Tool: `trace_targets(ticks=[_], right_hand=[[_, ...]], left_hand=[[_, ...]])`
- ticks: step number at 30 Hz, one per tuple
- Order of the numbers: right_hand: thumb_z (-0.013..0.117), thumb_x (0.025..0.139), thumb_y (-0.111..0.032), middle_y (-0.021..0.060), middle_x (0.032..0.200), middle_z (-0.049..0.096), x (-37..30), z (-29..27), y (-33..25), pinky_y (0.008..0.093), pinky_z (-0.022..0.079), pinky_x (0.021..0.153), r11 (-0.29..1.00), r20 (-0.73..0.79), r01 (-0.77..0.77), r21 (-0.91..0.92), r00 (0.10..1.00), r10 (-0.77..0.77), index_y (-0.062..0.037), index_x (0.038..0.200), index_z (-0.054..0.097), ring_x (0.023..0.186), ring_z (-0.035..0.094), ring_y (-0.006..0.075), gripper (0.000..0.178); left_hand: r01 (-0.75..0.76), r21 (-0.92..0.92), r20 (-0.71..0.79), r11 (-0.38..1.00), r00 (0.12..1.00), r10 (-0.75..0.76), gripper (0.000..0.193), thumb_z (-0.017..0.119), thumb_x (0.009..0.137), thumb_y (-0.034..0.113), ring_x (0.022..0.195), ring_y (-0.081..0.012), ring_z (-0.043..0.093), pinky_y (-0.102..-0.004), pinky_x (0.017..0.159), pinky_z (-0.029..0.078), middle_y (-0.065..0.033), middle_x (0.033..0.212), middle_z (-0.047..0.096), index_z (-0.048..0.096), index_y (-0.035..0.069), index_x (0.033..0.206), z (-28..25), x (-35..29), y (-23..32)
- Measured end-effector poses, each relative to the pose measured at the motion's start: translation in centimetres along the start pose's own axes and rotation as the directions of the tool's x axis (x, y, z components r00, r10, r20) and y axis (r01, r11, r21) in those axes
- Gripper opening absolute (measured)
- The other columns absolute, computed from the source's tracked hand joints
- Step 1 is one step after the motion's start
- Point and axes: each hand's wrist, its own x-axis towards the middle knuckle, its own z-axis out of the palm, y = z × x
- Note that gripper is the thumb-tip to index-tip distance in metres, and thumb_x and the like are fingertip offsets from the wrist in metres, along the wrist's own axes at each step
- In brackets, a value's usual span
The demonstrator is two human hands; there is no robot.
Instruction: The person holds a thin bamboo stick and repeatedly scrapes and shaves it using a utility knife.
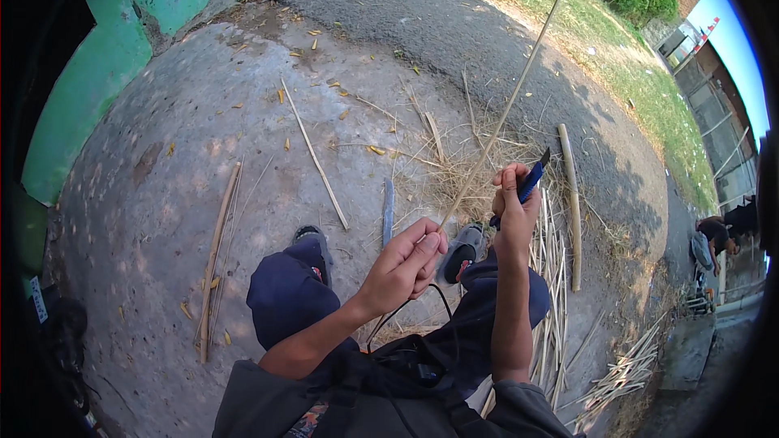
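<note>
My left hand (406, 263) is closed in a pinch round the lower end of a long, thin bamboo strip (490, 143). The strip slants up and to the right, past the top edge of the view. Beside it, my right hand (516, 209) grips a blue utility knife (530, 182), its dark blade out and pointing up and away from me. The blade stands apart from the strip. On the ground between my feet lies a flat blue-grey bar (388, 209), possibly a blade, its near end hidden behind my left hand.
Split strips (553, 276) lie in a heap by my right leg, with a thick bamboo pole (570, 203) alongside. Shavings (462, 174) litter the concrete ahead. More poles (217, 259) lie at left, near a green wall (89, 97). Another person (716, 235) bends at far right.
</note>
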Motion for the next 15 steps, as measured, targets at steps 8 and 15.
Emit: trace_targets(ticks=[8,15], right_hand=[[0.07,0.099,-0.016,0.0081,0.119,0.077,0.0,-2.0,2.0,0.0236,0.043,0.067,0.908,0.025,0.006,-0.42,1.0,0.005,-0.002,0.133,0.066,0.072,0.056,0.0066,0.036],[0.067,0.103,-0.025,0.0071,0.11,0.079,-2.5,4.3,-5.9,0.0197,0.028,0.05,0.977,0.396,-0.179,-0.12,0.893,0.212,-0.0004,0.128,0.07,0.055,0.038,-0.0011,0.035]], left_hand=[[0.012,-0.06,0.049,0.998,0.999,-0.009,0.027,0.037,0.118,0.028,0.047,-0.0036,0.026,-0.0227,0.043,0.025,0.0053,0.068,0.034,0.05,0.007,0.108,-0.6,-0.5,2.4],[-0.023,-0.014,-0.019,1.0,1.0,0.023,0.026,0.039,0.117,0.028,0.049,-0.0028,0.03,-0.0223,0.044,0.03,0.004,0.073,0.037,0.051,0.006,0.108,-1.0,-0.6,1.3]])
